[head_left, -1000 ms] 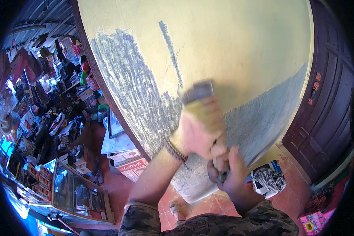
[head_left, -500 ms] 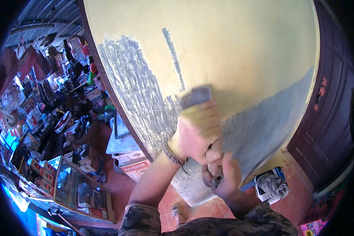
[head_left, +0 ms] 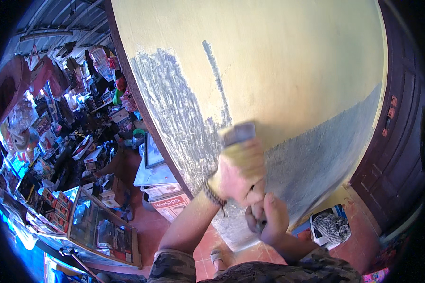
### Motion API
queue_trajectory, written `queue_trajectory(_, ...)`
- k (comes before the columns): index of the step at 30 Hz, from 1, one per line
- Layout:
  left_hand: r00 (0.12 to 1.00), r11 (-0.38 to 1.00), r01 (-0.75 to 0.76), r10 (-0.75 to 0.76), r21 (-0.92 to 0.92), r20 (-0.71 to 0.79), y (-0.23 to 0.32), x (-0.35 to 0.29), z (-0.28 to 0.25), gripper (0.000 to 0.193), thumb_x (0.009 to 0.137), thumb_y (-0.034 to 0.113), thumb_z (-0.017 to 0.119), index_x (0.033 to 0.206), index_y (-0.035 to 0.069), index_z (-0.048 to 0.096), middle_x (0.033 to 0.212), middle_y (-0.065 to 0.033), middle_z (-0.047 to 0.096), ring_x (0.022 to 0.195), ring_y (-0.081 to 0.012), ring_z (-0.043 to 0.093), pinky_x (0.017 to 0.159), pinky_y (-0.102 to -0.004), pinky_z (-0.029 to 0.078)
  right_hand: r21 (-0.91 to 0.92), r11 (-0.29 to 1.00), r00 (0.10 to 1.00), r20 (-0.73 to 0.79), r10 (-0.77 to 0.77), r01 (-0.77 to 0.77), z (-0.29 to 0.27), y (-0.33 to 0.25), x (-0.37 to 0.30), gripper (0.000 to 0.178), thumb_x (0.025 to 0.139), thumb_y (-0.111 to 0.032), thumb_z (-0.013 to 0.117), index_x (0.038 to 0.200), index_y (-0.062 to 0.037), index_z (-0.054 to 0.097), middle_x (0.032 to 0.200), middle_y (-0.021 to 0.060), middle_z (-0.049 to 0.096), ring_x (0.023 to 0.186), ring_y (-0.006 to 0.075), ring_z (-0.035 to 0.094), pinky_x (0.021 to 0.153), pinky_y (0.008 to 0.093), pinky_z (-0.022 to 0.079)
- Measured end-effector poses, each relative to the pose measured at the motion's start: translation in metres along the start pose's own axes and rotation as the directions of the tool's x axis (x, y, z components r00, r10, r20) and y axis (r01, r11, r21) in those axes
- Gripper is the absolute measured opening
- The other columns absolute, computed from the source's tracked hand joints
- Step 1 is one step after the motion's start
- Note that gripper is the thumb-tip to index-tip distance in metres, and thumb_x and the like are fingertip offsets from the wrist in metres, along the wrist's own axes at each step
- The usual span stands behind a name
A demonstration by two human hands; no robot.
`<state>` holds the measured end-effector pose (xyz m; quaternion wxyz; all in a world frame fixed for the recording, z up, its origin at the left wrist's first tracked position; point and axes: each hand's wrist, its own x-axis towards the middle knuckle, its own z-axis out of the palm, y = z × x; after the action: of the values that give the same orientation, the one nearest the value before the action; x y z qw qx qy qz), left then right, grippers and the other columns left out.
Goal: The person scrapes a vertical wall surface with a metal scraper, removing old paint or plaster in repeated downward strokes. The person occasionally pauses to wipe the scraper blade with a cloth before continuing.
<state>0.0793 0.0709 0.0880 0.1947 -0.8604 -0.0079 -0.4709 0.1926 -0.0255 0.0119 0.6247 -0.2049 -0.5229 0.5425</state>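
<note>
With both hands I hold a scraper (head_left: 238, 133), its flat metal blade pressed to or just off the wall; blur hides the exact contact. My left hand (head_left: 241, 170), a braided bracelet at its wrist, is wrapped round the scraper just behind the blade. Below it, my right hand (head_left: 271, 214) closes round the handle end, thumb pointing up. The wall (head_left: 307, 61) is cream-painted above. A rough grey scraped patch (head_left: 167, 89) covers its left side, and a narrow grey strip (head_left: 217, 78) runs down toward the blade.
Right of my hands the lower wall has a grey band (head_left: 326, 137). A dark panelled door (head_left: 392, 155) stands at the right. Near the wall's foot lies a bag with striped cloth (head_left: 333, 228). Boxes (head_left: 170, 205), a glass display case (head_left: 104, 231) and heaped goods fill the left.
My hands and the scraper have moved down along the wall, and the narrow grey strip now reaches lower. The whole view has shifted slightly.
</note>
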Motion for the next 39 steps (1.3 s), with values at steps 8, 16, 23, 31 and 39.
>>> queue_trajectory(8,0.999,1.000,0.030,-0.030,-0.008,-0.033,0.000,0.004,-0.005,0.017,0.051,0.024,0.054,0.052,0.008,0.047,0.057,-0.0100,0.047,0.058,-0.0328,0.056,0.065,-0.0403,0.054,0.045,0.998,0.999,0.031,0.042,-0.043,-0.001,-0.006,-0.001,0.061,0.100,-0.057,0.031,0.059,-0.0118,0.037,0.052,0.0014,0.035,0.038,0.0110,0.036,0.033,0.0261,0.023)
queue_trajectory(16,0.988,0.989,0.148,-0.148,0.017,-0.035,-0.003,0.006,-0.012,0.024,0.056,0.029,0.056,0.051,0.006,0.050,0.058,-0.0098,0.049,0.062,-0.0332,0.059,0.083,-0.0457,0.054,0.054,0.997,0.998,-0.021,0.055,-0.054,0.004,-0.005,-0.004,0.062,0.100,-0.060,0.027,0.063,-0.0108,0.039,0.051,0.0046,0.038,0.037,0.0109,0.035,0.034,0.0262,0.023)
queue_trajectory(23,0.999,0.997,0.034,-0.034,0.067,0.001,0.001,0.001,-0.020,0.023,0.056,0.031,0.057,0.054,0.008,0.054,0.063,-0.0105,0.054,0.068,-0.0337,0.061,0.087,-0.0475,0.054,-0.021,0.990,0.989,-0.062,0.137,-0.139,0.020,-0.016,0.001,0.064,0.100,-0.061,0.027,0.060,-0.0115,0.037,0.050,0.0061,0.040,0.036,0.0103,0.033,0.034,0.0251,0.023)
queue_trajectory(31,0.994,0.994,0.112,-0.112,0.007,-0.003,0.011,0.005,-0.025,0.019,0.057,0.027,0.056,0.050,0.010,0.050,0.055,-0.0101,0.046,0.056,-0.0324,0.055,0.080,-0.0449,0.055,0.046,0.985,0.985,-0.022,0.169,-0.168,0.022,-0.012,-0.005,0.061,0.099,-0.062,0.030,0.064,-0.0119,0.038,0.051,0.0059,0.043,0.035,0.0108,0.035,0.033,0.0249,0.024)
queue_trajectory(39,0.995,0.994,0.103,-0.102,0.033,-0.021,-0.013,0.024,-0.036,0.028,0.061,0.036,0.055,0.050,0.010,0.051,0.054,-0.0106,0.045,0.054,-0.0330,0.053,0.067,-0.0445,0.052,0.128,0.990,0.998,0.014,0.061,-0.063,0.017,-0.021,0.008,0.059,0.100,-0.059,0.031,0.064,-0.0118,0.038,0.052,0.0062,0.041,0.035,0.0114,0.034,0.032,0.0254,0.026)
